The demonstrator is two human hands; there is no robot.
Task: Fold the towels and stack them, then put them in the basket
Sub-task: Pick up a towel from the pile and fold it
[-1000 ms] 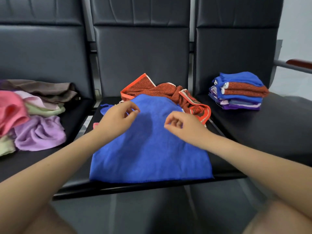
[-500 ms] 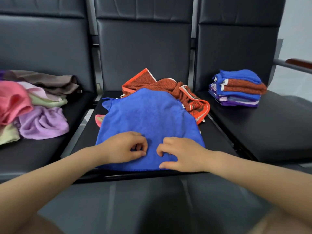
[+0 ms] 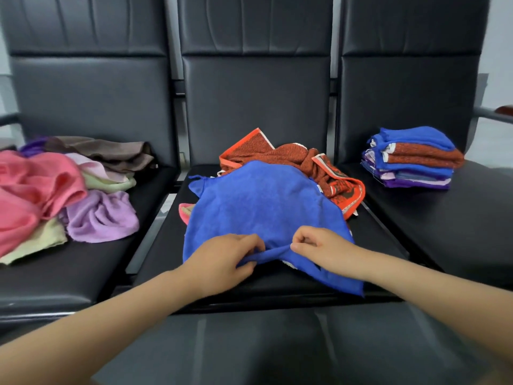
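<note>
A blue towel (image 3: 261, 207) lies spread over the middle seat (image 3: 277, 284). My left hand (image 3: 222, 259) and my right hand (image 3: 319, 248) each pinch its near edge, which is lifted off the seat between them. Behind the blue towel a crumpled orange-red towel (image 3: 294, 159) lies partly hidden under it. On the right seat (image 3: 444, 218) stands a stack of folded towels (image 3: 413, 159), blue on top. A pile of unfolded towels (image 3: 63, 187) in pink, lilac, pale green and brown covers the left seat. No basket is in view.
Three black padded seats with tall backrests (image 3: 255, 87) stand in a row. A pink scrap (image 3: 185, 212) peeks out at the blue towel's left edge. An armrest (image 3: 494, 113) sticks out at the far right. The floor lies in front of the seats.
Both hands came from the towel's middle down to its near edge, took hold of it and have lifted it off the seat. The towel's near right corner now hangs toward the seat front.
</note>
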